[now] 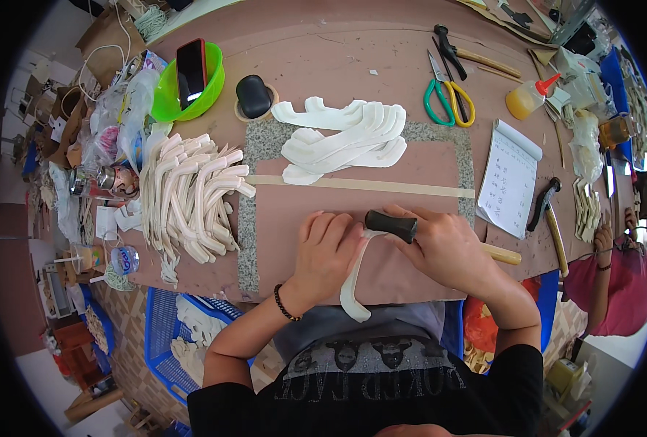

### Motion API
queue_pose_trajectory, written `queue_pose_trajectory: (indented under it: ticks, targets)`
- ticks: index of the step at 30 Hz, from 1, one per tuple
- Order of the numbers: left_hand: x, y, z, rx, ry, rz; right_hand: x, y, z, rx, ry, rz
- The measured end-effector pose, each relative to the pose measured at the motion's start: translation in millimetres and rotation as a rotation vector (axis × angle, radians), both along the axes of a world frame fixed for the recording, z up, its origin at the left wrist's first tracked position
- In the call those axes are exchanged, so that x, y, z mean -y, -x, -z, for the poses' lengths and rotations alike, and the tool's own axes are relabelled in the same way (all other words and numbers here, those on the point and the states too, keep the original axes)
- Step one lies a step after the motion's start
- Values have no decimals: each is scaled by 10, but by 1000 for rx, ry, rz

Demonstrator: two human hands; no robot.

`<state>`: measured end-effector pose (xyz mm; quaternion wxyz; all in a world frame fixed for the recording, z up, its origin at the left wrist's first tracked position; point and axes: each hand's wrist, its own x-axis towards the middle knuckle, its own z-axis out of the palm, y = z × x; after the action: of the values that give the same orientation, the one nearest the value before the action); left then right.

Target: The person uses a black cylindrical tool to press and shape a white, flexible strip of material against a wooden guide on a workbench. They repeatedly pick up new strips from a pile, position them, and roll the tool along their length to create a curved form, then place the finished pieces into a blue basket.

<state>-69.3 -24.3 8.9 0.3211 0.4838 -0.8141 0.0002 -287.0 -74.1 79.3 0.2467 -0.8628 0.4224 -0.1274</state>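
My left hand [331, 247] is closed on the upper end of a white curved strap [352, 288], whose lower end hangs over the table's front edge. My right hand [444, 244] grips a hammer by its dark head [391, 226], close beside my left fingertips. The hammer's wooden handle [501, 253] sticks out to the right, beyond my right hand. Ahead of both hands lies a stack of white curved straps [349, 142]. To the left, a larger heap of cream straps [192, 197] spreads over the table. The strap's top end is partly hidden by my fingers.
A green bowl [165, 95] holding a phone stands back left, near a black mouse [253, 96]. Scissors [447, 98], a glue bottle [530, 98], a notepad [511, 178] and another hammer [553, 218] lie right. Below is a blue crate [158, 331]. A person in red [611, 291] sits far right.
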Motion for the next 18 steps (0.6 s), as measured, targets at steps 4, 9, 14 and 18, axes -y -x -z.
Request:
queue_pose_trajectory:
  ticks: [4,9,14,18]
  targets:
    - [-74,-31,120,-184,-152,27,-6,-1,12,6,-9,2]
    - [-81,24,112,-93,-113,63,-12,-2,-19,36,0,1]
    - [-92,40,74,-14,-139,57,-32,-38,46,26,28,-29]
    - [-173,76,42,-141,-145,-92,-28,-28,59,30,39,-11]
